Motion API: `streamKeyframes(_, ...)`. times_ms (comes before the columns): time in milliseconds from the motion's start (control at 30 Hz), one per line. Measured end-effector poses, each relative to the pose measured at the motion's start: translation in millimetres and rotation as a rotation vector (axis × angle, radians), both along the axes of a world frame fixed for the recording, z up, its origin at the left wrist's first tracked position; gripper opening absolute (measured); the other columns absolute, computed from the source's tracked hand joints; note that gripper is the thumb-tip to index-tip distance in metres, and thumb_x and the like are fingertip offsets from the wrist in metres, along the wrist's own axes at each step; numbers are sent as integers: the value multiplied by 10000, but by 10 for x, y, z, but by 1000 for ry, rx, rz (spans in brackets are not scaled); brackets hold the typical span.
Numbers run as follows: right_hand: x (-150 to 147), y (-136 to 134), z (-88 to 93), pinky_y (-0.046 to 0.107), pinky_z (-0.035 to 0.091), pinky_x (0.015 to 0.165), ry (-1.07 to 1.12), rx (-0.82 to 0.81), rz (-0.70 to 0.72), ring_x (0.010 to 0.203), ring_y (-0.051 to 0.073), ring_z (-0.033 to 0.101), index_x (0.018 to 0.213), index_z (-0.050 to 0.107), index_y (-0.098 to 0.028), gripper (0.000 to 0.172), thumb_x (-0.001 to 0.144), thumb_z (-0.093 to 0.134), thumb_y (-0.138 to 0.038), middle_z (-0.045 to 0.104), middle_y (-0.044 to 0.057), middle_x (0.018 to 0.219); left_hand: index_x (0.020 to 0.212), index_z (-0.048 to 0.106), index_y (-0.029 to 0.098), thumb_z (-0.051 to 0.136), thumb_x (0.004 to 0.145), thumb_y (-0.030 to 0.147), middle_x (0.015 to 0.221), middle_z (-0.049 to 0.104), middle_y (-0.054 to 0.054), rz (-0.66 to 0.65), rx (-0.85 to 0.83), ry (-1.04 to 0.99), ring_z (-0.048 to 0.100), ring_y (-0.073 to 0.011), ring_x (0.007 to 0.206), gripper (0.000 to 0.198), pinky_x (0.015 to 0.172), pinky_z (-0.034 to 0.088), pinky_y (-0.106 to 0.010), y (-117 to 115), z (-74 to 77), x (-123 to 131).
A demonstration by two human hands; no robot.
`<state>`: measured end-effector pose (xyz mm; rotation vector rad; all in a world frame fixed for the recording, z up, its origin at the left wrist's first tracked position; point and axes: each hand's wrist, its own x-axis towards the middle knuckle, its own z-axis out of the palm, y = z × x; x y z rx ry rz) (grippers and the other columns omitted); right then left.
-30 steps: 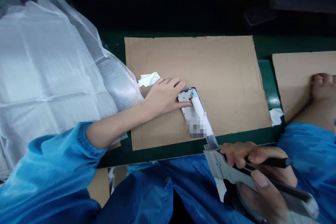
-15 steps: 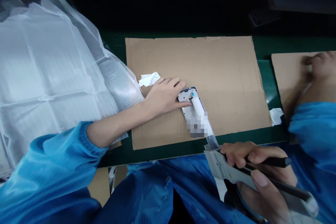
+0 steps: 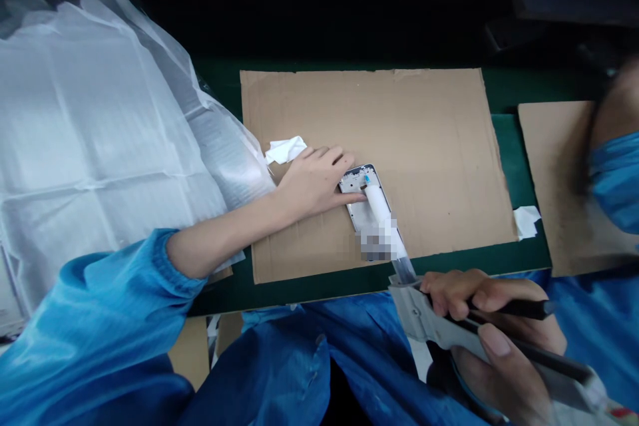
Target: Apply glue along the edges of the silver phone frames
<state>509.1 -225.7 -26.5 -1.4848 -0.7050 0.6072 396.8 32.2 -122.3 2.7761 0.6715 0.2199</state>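
Observation:
A phone-like frame (image 3: 355,208), silvery inside with a dark edge, lies tilted on a brown cardboard sheet (image 3: 429,146). My left hand (image 3: 319,180) grips its upper left side, thumb over the inner face and fingers at the far edge. In my right hand (image 3: 494,326) is a grey dispensing gun (image 3: 424,316) with a black handle, the fingers wrapped round it. Its white syringe (image 3: 378,205) reaches up over the frame, and the blue tip (image 3: 367,180) is at the upper part of the inner face. A blurred patch hides the frame's lower end.
White translucent sheets (image 3: 100,126) cover the left side. A crumpled white tissue (image 3: 286,150) lies by my left hand, another (image 3: 526,221) right of the cardboard. At the right, a person's arm (image 3: 619,113) reaches over a second cardboard sheet (image 3: 554,180).
The other person's arm at the right has moved up and right, and that hand is no longer clearly visible. My hands, the dispensing gun and the frame look almost unchanged.

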Motion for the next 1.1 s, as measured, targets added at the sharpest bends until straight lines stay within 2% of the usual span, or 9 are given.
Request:
streamKeyframes(167, 98, 69, -8, 385, 594, 706, -26, 63, 67, 646, 167, 581, 954, 587, -233, 158, 937, 688, -353, 539, -5, 700, 1296, 687, 196, 638, 1009, 781, 1270, 737, -133, -1, 17, 12, 710, -337, 1144, 653, 998, 528, -462, -1, 5, 2)
streamKeyframes(367, 87, 48, 2, 389, 604, 708, -36, 53, 74, 658, 173, 594, 962, 593, -235, 144, 940, 692, -338, 551, -1, 709, 1279, 694, 252, 638, 1003, 788, 1271, 735, -121, -1, 1, 12, 703, -336, 1154, 605, 1000, 525, -468, -4, 25, 1)
streamKeyframes(567, 119, 64, 9, 382, 605, 694, -51, 45, 99, 638, 167, 596, 956, 586, -232, 142, 944, 676, -342, 551, -9, 704, 1293, 681, 220, 624, 1004, 804, 1264, 739, -121, 2, 34, 32, 704, -323, 1124, 654, 996, 526, -455, 0, 10, 8)
streamKeyframes(700, 115, 63, 15, 375, 603, 684, -49, 62, 92, 637, 167, 585, 959, 576, -230, 158, 952, 678, -352, 540, -8, 701, 1296, 681, 245, 603, 1003, 822, 1264, 739, -122, -4, 25, 15, 698, -333, 1124, 652, 983, 531, -472, 7, -7, 13)
streamKeyframes(867, 121, 53, 9, 387, 621, 720, -37, 51, 86, 655, 167, 596, 974, 576, -233, 164, 961, 689, -351, 555, -9, 720, 1296, 680, 226, 596, 999, 833, 1250, 740, -133, -3, 6, 11, 699, -351, 1135, 680, 990, 530, -489, 12, -21, 18)
streamKeyframes(1100, 102, 70, 8, 388, 607, 697, -55, 66, 72, 652, 170, 588, 964, 552, -224, 139, 954, 648, -325, 536, -7, 714, 1305, 673, 206, 604, 992, 835, 1248, 739, -134, 1, 26, 38, 702, -342, 1133, 706, 992, 528, -479, 0, -1, 19)
